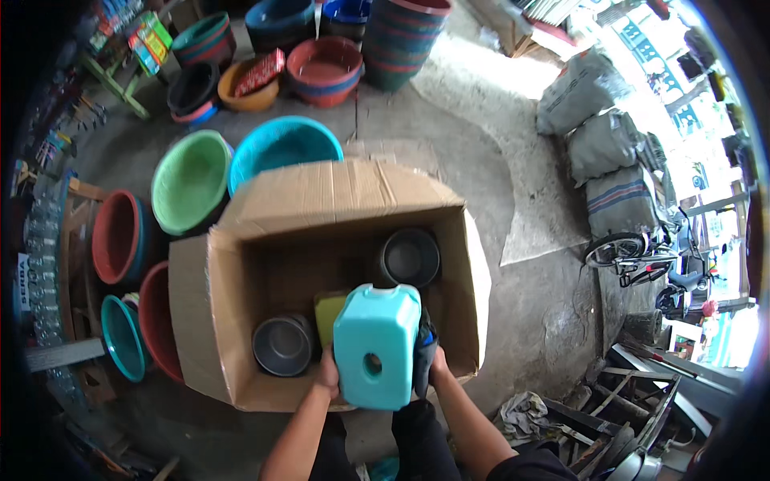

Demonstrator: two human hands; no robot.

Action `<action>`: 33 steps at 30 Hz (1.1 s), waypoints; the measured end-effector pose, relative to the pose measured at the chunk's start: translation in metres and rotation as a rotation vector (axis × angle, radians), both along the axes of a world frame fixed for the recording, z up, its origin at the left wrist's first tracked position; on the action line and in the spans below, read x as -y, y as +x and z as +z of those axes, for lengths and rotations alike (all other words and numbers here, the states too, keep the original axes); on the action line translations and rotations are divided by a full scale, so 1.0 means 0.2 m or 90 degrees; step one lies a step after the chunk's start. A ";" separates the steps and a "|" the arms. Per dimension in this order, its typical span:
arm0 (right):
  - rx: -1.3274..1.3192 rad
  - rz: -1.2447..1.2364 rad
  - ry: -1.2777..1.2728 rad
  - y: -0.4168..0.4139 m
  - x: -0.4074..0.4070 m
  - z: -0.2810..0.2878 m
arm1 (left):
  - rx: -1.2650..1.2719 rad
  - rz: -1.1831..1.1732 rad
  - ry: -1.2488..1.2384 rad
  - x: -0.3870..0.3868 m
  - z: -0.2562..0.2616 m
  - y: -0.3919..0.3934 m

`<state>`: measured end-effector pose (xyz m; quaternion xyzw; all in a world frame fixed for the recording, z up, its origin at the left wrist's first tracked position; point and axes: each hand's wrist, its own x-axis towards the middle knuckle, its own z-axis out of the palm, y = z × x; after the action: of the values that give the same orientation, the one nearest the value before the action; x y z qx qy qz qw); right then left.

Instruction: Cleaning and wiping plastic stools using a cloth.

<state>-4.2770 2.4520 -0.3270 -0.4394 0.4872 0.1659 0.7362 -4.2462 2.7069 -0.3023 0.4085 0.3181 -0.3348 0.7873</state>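
Between my two hands is a turquoise plastic container (376, 349) with a small hole in its face, held over the near side of an open cardboard box (337, 192). My left hand (328, 373) grips its left side. My right hand (438, 364) presses a dark item (425, 358) with a bit of blue against its right side; what that item is I cannot tell. Inside the box, grey round pots (283, 347) stand at the near left and more grey round pots (411, 258) at the far right. A yellow-green item (328, 312) lies partly hidden behind the container.
Plastic basins surround the box's left and far sides, among them a green one (191, 183) and a blue one (283, 144). Tall stacked tubs (400, 42) stand beyond. At right are grey sacks (622, 198), a bicycle (625, 252) and a heap of frames (625, 409).
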 end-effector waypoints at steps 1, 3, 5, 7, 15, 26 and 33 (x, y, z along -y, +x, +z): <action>0.015 -0.011 -0.015 -0.02 -0.06 0.10 | -0.008 0.008 -0.023 -0.05 0.04 -0.02; 0.084 0.103 -0.111 -0.07 -0.12 0.32 | 0.047 -0.002 -0.068 -0.12 0.24 -0.03; 0.108 0.085 -0.123 -0.17 -0.15 0.45 | 0.107 -0.018 -0.117 -0.16 0.44 -0.06; 0.120 0.073 -0.136 -0.26 -0.22 0.64 | 0.002 0.041 -0.267 -0.23 0.57 -0.08; 0.258 0.239 -0.371 -0.68 -0.27 1.21 | 0.139 -0.178 -0.215 -0.12 1.01 0.09; 0.294 -0.029 -0.377 -0.72 0.76 1.41 | 0.372 -0.448 -0.186 1.16 1.39 0.19; 0.276 -0.087 -0.339 -0.81 1.75 1.66 | 0.461 -0.506 -0.152 2.18 1.64 0.01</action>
<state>-4.4393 2.1029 0.0049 -0.6073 0.3742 -0.1140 0.6915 -4.2441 2.2709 0.0253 0.4939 -0.1923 -0.4785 0.7001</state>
